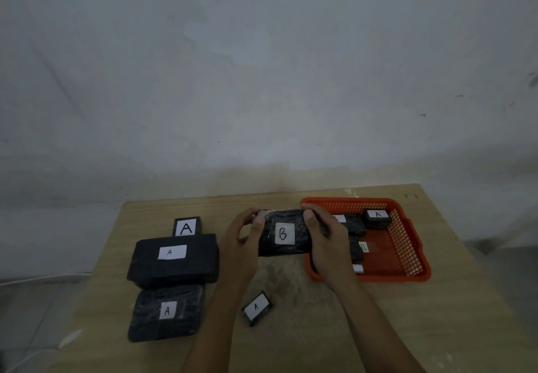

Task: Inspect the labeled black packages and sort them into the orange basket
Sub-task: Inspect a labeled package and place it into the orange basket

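Both hands raised over the desk (291, 329), gripping 1 black package marked B (283, 233) between them: left hand (240, 251) with fingers (257, 224) curled on its left end, right hand (326, 241) clamped on its right end. Held just left of the orange basket (407, 244), which contains several packages, 1 marked A (378, 217). Lying on the desk: 4 A packages, 3 clustered at left (173, 259), 1 small near the wrists (256, 308).

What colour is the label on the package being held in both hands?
White, with a black handwritten B, on the held package; the head view shows it clearly.
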